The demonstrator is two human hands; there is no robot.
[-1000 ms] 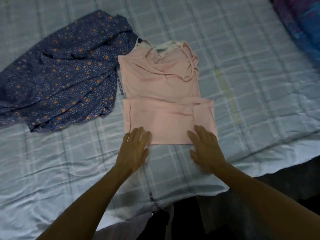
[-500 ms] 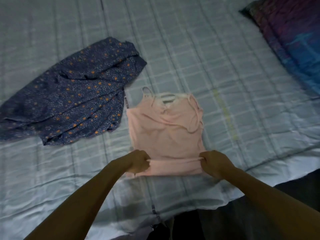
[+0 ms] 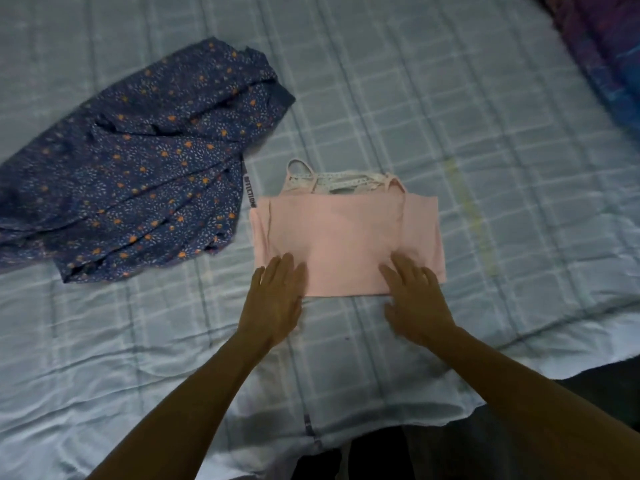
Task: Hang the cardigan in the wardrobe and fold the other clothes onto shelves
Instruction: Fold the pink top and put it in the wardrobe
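A pink strappy top [image 3: 346, 237] lies folded into a compact rectangle on the bed, its lace neckline and thin straps sticking out at the far edge. My left hand [image 3: 275, 299] rests flat on the top's near left corner, fingers spread. My right hand [image 3: 414, 296] lies flat on its near right part, also open. A navy garment with orange and white flecks [image 3: 138, 168] is spread crumpled to the left, apart from the top.
The bed carries a pale blue checked sheet [image 3: 450, 116], with its near edge at the lower right. A purple and blue pillow [image 3: 609, 53] sits at the far right corner. A dark strip with lettering [image 3: 250, 190] lies between the two garments.
Both hands gripped the top's lower hem and folded it up over the upper half. They have let go and now press flat on the fold's near edge.
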